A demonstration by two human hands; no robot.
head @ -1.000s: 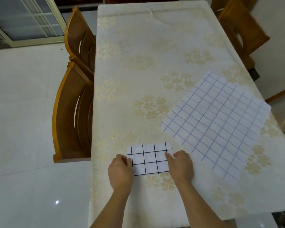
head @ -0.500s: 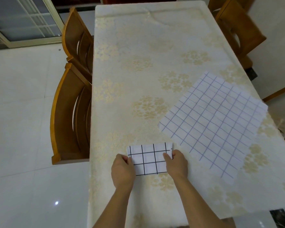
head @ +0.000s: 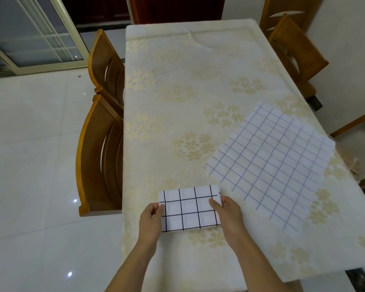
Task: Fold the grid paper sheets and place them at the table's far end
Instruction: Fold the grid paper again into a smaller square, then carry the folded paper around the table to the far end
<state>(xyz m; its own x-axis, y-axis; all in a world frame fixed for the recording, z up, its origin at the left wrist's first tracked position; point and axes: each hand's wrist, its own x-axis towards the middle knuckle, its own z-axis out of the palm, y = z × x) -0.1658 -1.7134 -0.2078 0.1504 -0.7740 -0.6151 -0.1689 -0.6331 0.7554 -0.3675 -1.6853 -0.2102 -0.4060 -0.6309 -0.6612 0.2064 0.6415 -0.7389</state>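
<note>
Both hands pinching folded sheet side edges

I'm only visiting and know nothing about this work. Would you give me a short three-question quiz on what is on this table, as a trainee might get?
1. True or false: the folded paper with black lines is held by both the left hand and the right hand.
2. Which sheet lies unfolded on the table? A: the black-lined one. B: the blue-lined sheet.
3. Fill in: the table's far end holds ___ folded sheets.

Key: 1 true. 2 B. 3 no; neither sheet has been placed there.
</note>
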